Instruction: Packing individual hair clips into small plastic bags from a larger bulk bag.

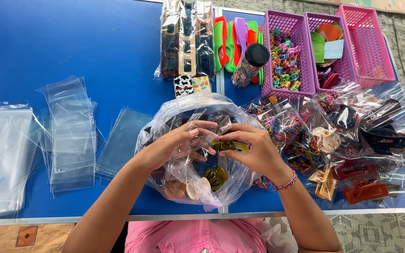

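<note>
Both my hands, left hand (172,145) and right hand (254,150), pinch a small clear plastic sleeve (202,136) above the big transparent bag of hair claws (198,182) on the blue tabletop (94,47).

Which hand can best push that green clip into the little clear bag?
Probably the right hand: its fingers already pinch the olive-green hair clip. The left hand holds the small clear bag over the big plastic bag, so it seems busy.

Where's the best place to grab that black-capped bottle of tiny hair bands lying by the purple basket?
Grip the clear body of the bottle just below its black cap, coming from above with fingers across its width. It lies tilted on the combs, so the rounded sides look free, though the purple basket crowds its right.
</note>
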